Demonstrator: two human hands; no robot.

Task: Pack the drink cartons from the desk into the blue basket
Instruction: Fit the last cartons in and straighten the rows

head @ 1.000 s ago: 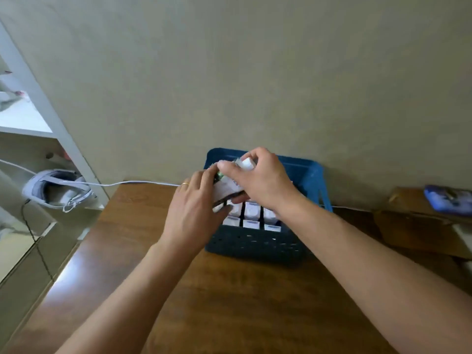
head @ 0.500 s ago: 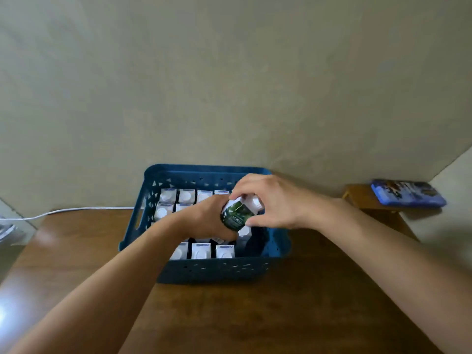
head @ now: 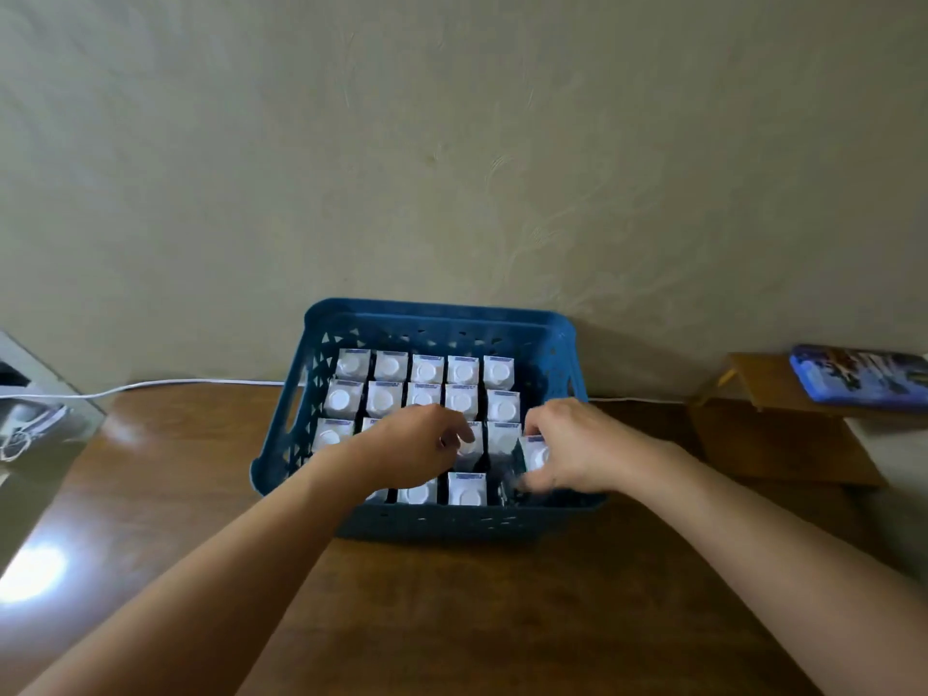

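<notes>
Item: blue basket (head: 321,444) on the worktop (head: 452,620), against the wall; contents, drink cartons (head: 427,371) upright in close rows, white caps up, filling the space beyond and to the left of both grips. Right hand (head: 567,452), grip curled narrow round one carton (head: 535,452) at the near right corner, apparently seating it in the last gap. Left hand (head: 417,449), fingers bent onto a neighbouring carton top, probably steadying the row; whether it pinched anything could not be told.

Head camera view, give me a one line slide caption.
Both hands, left hand and right hand, settle cartons in blue basket.
</notes>
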